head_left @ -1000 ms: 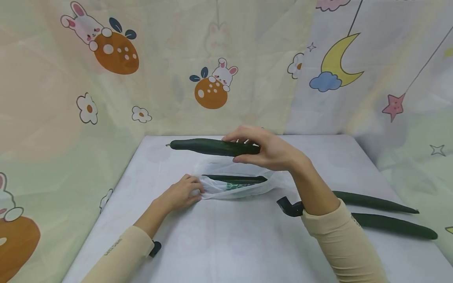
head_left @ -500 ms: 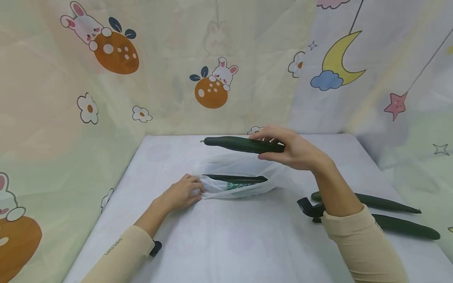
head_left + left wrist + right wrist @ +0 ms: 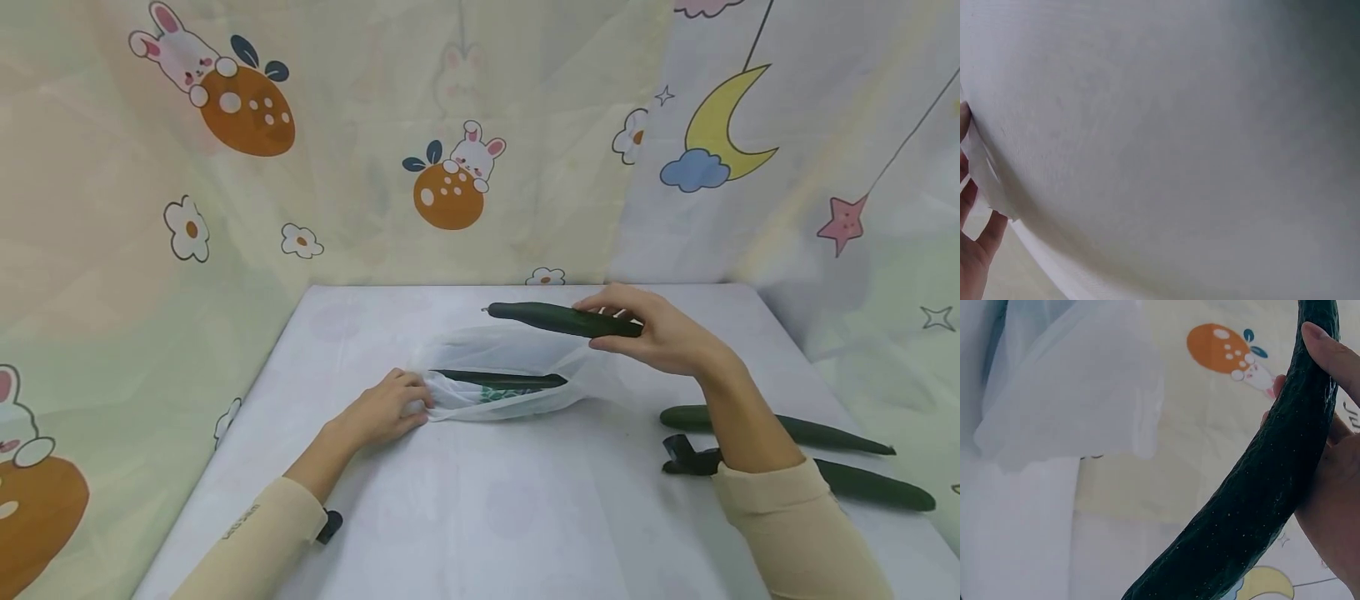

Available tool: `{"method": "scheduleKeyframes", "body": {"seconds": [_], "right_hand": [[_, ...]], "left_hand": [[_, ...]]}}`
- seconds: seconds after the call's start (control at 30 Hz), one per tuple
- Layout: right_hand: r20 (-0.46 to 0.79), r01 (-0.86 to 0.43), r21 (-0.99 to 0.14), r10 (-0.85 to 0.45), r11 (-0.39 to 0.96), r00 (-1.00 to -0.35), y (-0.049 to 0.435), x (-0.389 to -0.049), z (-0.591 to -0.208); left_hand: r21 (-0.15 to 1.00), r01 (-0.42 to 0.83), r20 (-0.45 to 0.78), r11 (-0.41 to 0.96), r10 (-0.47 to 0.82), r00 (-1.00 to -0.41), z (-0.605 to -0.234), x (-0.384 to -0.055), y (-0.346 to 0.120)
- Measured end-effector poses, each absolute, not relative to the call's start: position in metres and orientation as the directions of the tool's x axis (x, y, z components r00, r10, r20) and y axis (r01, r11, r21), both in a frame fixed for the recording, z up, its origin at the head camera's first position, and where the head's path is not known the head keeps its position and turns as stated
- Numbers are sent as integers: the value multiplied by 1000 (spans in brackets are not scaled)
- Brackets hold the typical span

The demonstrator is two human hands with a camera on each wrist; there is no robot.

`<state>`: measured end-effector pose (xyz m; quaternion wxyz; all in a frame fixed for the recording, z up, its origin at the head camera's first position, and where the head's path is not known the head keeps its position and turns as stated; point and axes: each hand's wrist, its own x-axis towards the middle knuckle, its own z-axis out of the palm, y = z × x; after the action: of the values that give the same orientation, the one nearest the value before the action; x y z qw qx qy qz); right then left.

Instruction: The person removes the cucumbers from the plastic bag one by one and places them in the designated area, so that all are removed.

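In the head view my right hand (image 3: 660, 333) grips a dark green cucumber (image 3: 551, 318), held level above the far right part of a thin white plastic bag (image 3: 510, 346). The right wrist view shows the thumb across this cucumber (image 3: 1272, 450) and the fingers behind it. The bag lies with its mouth spread, and another cucumber (image 3: 502, 380) is inside, above some green print. At the bag's left end my left hand (image 3: 386, 407) pinches the edge. In the left wrist view, fingertips and thumb meet at a fold of the bag (image 3: 988, 178).
Two more cucumbers, a farther one (image 3: 817, 433) and a nearer one (image 3: 870, 485), lie on the right side of the white-covered table (image 3: 487, 517), partly behind my right forearm. A printed cloth backdrop (image 3: 360, 183) stands along the table's far edge and sides.
My right hand has moved steadily to the right with the cucumber, now a little lower than half a second ago. My left hand and the bag have stayed in place.
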<state>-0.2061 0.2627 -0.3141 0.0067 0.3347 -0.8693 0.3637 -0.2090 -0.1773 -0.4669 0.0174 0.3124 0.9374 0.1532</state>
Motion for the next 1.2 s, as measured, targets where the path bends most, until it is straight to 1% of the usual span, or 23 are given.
{"method": "scheduleKeyframes", "body": {"seconds": [0.3,0.73,1.03,1.2], "right_hand": [[247,-555,-609,-530,567,-812,289,-205,-328],[222,-508,-570,-474,645,-852,313,-200,-348],[235,-539,-503,-493,676,-838,335,-199,-362],[206,-503,-492,-466,711,-861,350,-199,-368]], "left_hand": [[281,595,86,753,597,-797,-466,-209,-179],[310,568,52,763,583,-811,-466,-208,-181],[296,585,74,755,592,-802,-464,-207,-182],[304,588,81,749,595,-800,-466,-206,-181]]}}
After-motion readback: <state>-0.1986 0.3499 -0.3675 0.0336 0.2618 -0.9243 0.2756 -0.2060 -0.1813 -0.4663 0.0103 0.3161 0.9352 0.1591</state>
